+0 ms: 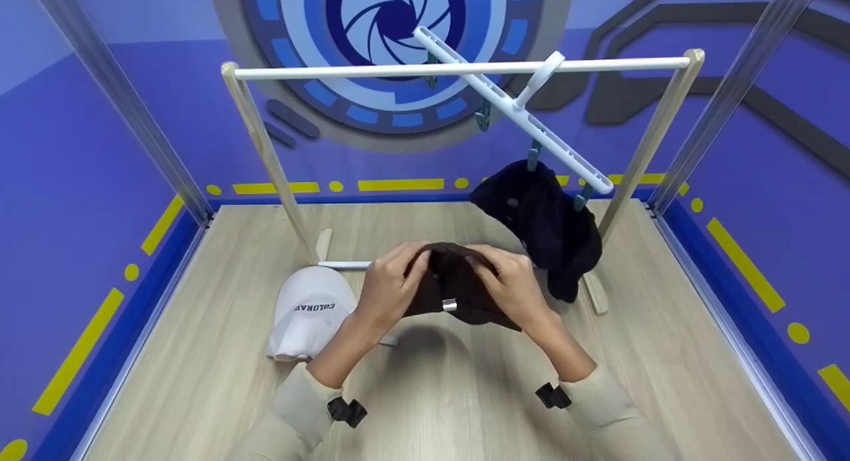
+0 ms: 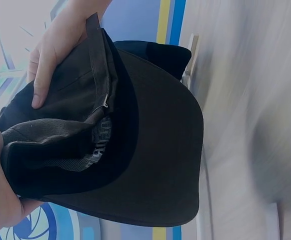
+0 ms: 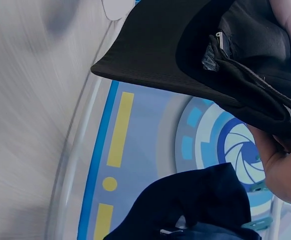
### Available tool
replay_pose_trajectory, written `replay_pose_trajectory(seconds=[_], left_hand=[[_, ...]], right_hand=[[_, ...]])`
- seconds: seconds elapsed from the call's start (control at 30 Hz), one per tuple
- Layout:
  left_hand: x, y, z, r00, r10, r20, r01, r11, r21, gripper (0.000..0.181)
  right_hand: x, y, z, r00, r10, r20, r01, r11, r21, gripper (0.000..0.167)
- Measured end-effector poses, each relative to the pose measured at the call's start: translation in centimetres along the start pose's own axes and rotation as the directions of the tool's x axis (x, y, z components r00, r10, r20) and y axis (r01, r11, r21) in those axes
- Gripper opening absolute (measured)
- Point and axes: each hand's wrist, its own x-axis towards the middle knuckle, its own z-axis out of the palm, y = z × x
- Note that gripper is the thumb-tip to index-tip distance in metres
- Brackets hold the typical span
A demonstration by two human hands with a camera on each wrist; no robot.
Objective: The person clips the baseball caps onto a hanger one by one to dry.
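Both hands hold a black cap [image 1: 465,295] above the table, in front of the rack. The left hand [image 1: 392,281] pinches its left side and the right hand [image 1: 514,281] its right side, thumbs on the near face. A small silver buckle [image 1: 449,305] shows on the strap. In the left wrist view the cap's brim [image 2: 170,145] points toward the table, with the left hand [image 2: 0,185] at the cap's edge. The right wrist view shows the right hand [image 3: 285,170] gripping the cap's fabric [image 3: 255,40].
A white clip hanger [image 1: 518,112] hooks slantwise over the rack's bar [image 1: 372,70]; a dark cap [image 1: 551,222] hangs from its green clips at the right. On the table [image 1: 664,381] at left lies a white cap [image 1: 315,308], beside the rack's left foot.
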Motion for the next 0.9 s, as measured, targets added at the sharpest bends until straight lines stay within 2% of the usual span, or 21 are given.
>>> replay_pose_trajectory(seconds=[0.4,0.9], left_hand=[[1.0,0.3,0.4,1.000,0.007,0.012,-0.006,0.999,-0.039,0.023],[1.9,0.4,0.6,1.000,0.026,-0.007,-0.027,0.999,-0.032,0.022]], right_hand=[[0.6,0.2,-1.0,0.999,0.032,-0.002,-0.032,0.999,-0.004,0.016],[1.4,0.2,-1.5,0.999,0.008,-0.032,-0.009,1.000,-0.009,0.019]])
